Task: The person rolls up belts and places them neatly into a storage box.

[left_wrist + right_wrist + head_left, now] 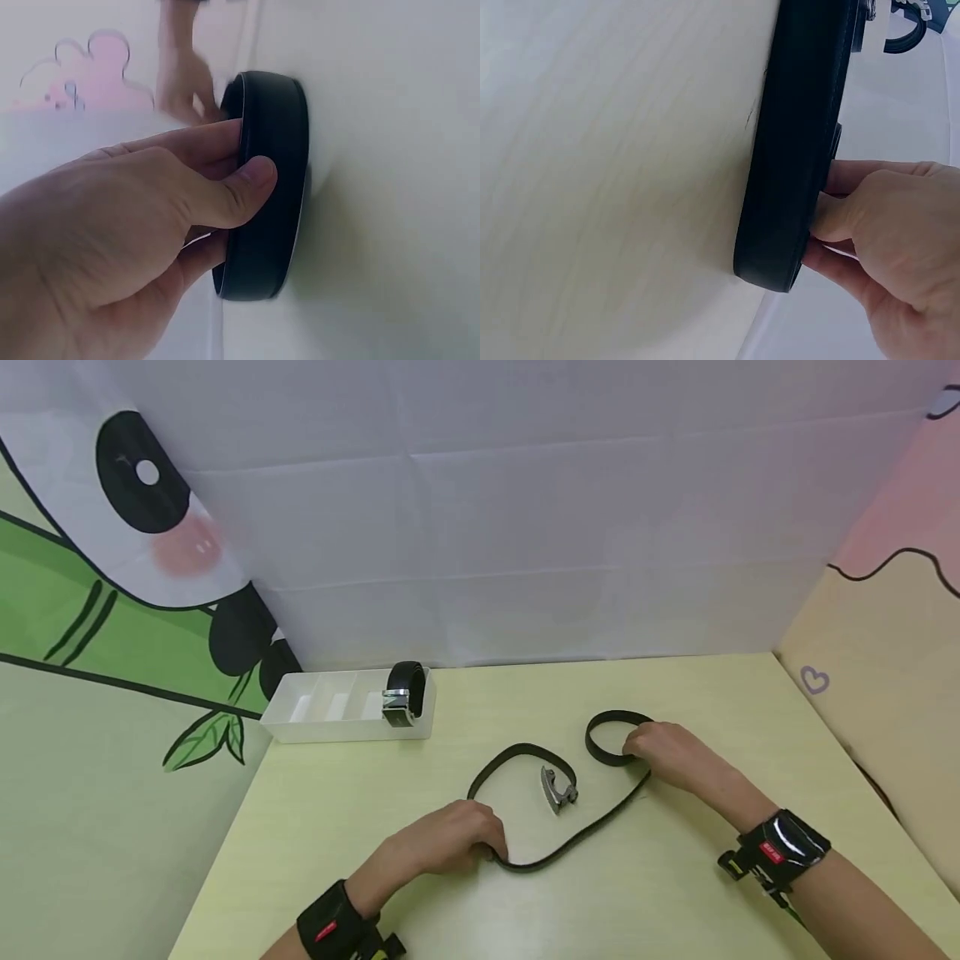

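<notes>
A black belt (525, 867) stands on its edge on the table, bent into an open loop with a small coil at its right end. Its silver buckle (557, 792) lies inside the loop, at the strap's inner end. With thumb and fingers my left hand (457, 837) pinches the strap at the near left bend; the left wrist view shows the thumb on the belt's (274, 232) outer face. My right hand (675, 758) grips the belt at the coil. In the right wrist view its fingers are partly hidden behind the strap (795, 150).
At the table's (712, 877) back left stands a white tray (352, 733) with compartments. A second, rolled black belt (412, 678) with a silver buckle sits in its right end. Printed cloth walls rise behind and on both sides.
</notes>
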`<state>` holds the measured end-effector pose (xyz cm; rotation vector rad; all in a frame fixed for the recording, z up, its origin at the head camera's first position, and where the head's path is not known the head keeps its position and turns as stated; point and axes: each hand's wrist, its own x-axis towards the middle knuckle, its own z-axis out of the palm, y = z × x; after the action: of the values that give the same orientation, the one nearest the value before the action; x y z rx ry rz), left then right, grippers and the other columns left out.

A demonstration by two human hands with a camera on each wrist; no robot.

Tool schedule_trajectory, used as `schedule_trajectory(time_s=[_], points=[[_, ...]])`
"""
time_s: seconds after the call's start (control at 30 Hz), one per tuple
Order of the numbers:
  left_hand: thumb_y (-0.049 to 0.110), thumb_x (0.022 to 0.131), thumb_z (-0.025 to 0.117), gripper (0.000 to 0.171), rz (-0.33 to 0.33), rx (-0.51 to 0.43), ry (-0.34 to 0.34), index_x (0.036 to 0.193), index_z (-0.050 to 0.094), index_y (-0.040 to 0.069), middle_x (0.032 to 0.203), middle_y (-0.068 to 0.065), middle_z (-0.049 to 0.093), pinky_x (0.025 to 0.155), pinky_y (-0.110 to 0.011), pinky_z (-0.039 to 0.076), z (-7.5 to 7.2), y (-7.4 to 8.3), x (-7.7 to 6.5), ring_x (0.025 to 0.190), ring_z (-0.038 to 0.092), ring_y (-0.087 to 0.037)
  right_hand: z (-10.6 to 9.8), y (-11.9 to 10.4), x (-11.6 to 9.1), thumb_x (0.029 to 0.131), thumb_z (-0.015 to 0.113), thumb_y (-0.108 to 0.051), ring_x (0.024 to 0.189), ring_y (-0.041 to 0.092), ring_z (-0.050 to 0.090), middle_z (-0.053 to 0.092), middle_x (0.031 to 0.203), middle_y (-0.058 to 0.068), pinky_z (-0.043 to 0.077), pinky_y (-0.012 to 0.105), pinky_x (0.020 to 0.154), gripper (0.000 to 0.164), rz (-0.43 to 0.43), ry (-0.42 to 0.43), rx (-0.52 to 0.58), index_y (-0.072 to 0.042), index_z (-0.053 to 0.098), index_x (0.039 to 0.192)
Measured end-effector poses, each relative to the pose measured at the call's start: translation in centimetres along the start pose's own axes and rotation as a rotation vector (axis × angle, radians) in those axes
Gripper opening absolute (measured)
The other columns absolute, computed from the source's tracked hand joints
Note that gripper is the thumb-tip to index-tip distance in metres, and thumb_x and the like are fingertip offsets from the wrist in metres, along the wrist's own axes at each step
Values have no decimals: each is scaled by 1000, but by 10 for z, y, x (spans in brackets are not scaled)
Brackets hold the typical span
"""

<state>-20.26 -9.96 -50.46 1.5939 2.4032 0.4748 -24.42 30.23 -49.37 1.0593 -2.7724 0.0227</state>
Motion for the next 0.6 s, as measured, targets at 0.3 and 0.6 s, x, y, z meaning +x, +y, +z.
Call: schedule_trajectory(time_s=[0.3,0.6], points=[[-12,94,81,29,-119,18,158,103,91,14,104,4,88,92,-30,66,-11,-44,-12,100,82,-13,-12,0,-21,84,77,25,97,23,83,87,99,-1,69,40,87,42,7,-95,102,-11,89,99],[-18,90,79,34,-175,118,243,102,91,11,104,-1,89,92,-38,68,-21,-74,1,99,84,-19,-16,-5,-39,82,71,29,97,23,83,87,99,-1,69,39,86,47,-1,-90,220,-10,89,100]])
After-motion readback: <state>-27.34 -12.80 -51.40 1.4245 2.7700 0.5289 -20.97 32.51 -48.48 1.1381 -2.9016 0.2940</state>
